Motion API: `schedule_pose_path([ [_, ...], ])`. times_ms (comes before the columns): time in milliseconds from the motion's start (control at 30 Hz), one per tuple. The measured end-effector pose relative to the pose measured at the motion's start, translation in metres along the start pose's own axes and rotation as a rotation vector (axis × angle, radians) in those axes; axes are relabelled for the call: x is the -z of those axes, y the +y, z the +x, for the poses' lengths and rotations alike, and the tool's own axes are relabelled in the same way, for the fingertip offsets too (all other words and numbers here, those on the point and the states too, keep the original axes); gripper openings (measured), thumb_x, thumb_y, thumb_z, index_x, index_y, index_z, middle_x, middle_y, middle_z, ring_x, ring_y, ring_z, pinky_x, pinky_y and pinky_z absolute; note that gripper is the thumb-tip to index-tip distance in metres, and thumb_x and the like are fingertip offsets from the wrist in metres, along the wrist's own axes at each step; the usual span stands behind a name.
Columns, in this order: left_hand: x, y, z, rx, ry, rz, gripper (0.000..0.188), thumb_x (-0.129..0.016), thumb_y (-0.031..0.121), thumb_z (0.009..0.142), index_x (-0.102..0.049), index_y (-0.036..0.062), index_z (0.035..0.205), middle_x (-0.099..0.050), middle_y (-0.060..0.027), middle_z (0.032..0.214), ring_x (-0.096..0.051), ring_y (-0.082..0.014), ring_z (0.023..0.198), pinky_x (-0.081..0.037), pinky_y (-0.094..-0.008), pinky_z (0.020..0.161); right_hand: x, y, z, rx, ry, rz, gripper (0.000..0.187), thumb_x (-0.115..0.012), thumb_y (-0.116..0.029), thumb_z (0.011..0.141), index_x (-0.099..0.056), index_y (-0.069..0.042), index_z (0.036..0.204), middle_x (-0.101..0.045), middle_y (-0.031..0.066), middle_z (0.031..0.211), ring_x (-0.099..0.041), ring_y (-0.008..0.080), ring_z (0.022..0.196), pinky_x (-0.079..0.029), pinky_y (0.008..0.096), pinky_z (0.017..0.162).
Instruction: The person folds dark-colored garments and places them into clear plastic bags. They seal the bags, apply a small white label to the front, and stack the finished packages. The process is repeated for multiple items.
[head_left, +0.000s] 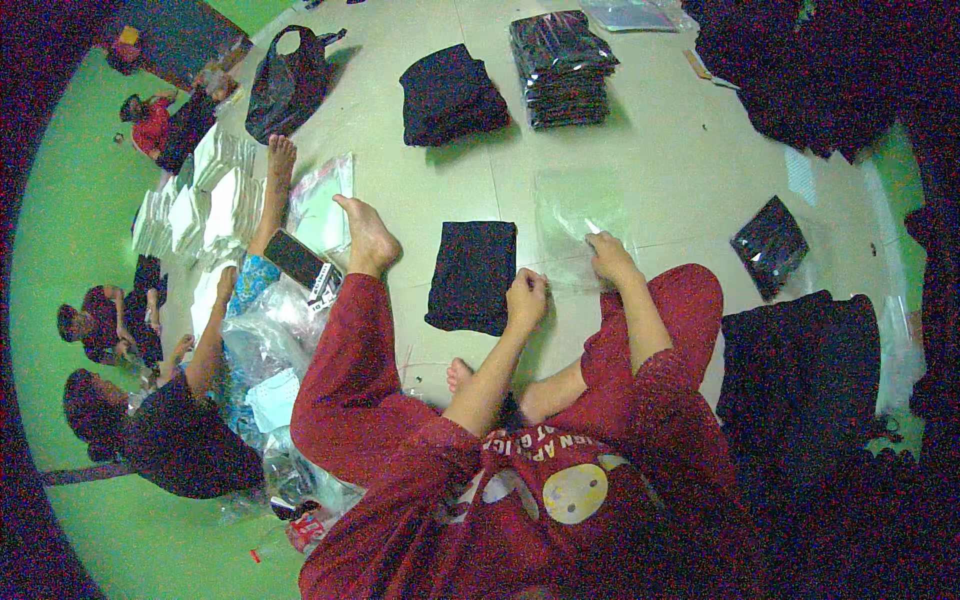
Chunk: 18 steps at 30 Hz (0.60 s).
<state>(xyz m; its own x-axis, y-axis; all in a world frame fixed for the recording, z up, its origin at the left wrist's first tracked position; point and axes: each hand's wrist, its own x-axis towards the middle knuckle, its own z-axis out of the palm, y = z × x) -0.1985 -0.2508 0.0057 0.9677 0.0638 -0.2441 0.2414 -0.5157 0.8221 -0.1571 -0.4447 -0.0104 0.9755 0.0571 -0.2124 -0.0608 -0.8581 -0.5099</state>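
A folded black cloth (472,277) lies flat on the pale tiled floor between my legs. At its right edge is my left hand (527,300), fingers curled together; what they pinch, if anything, is too small to make out. Just right of the cloth, a clear plastic bag (578,205) is spread on the floor. My right hand (613,262) is closed at the bag's lower right part, with a small whitish strip showing by the fingertips.
Ahead are a folded dark pile (452,97), a stack of bagged black packs (562,75) and a black carrier bag (288,85). A bagged black pack (770,247) and dark cloth (800,370) lie right. Left are a phone (300,262), white stacks (228,205) and other people.
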Motion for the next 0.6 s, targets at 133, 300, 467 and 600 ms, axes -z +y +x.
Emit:
schedule_pose_path([
  [133, 0.002, -0.001, 0.005, 0.247, 0.018, -0.918, 0.021, -0.055, 0.025, 0.081, -0.052, 0.006, 0.09, -0.058, -0.0108, 0.084, -0.058, -0.0236, 0.07, -0.048, -0.0398, 0.058, -0.007, 0.004, 0.0, -0.065, -0.108, 0.159, 0.044, -0.052, -0.004, 0.073, -0.045, -0.007, 0.116, -0.056, 0.0176, 0.096, -0.057, 0.0279, 0.085, -0.045, 0.0359, 0.074],
  [300, -0.021, 0.003, -0.01, 0.6, 0.026, -1.19, 0.021, -0.061, 0.02, 0.079, -0.047, 0.0051, 0.083, -0.051, -0.0067, 0.071, -0.056, -0.0185, 0.061, -0.043, -0.0284, 0.041, -0.015, 0.007, 0.001, -0.063, -0.092, 0.259, 0.039, -0.051, -0.005, 0.077, -0.045, -0.012, 0.115, -0.059, 0.0118, 0.081, -0.057, 0.0205, 0.07, -0.045, 0.0331, 0.061],
  [467, -0.017, 0.007, -0.002, 0.662, -0.298, -1.131, 0.016, -0.061, 0.013, 0.075, -0.05, 0.0053, 0.084, -0.05, -0.0039, 0.067, -0.051, -0.0143, 0.056, -0.041, -0.0272, 0.04, -0.011, 0.009, 0.002, -0.123, -0.205, 0.358, 0.043, -0.053, -0.006, 0.077, -0.042, -0.006, 0.119, -0.06, 0.012, 0.078, -0.056, 0.0188, 0.068, -0.046, 0.0321, 0.06],
  [600, 0.058, 0.008, 0.044, 0.225, -0.181, -0.952, 0.009, -0.059, 0.009, 0.077, -0.052, 0.0062, 0.082, -0.05, -0.0007, 0.066, -0.05, -0.0118, 0.056, -0.04, -0.0261, 0.045, 0.003, 0.013, -0.011, -0.094, -0.121, 0.174, 0.049, -0.056, -0.01, 0.077, -0.04, -0.007, 0.123, -0.06, 0.0175, 0.089, -0.059, 0.0246, 0.076, -0.047, 0.0348, 0.067],
])
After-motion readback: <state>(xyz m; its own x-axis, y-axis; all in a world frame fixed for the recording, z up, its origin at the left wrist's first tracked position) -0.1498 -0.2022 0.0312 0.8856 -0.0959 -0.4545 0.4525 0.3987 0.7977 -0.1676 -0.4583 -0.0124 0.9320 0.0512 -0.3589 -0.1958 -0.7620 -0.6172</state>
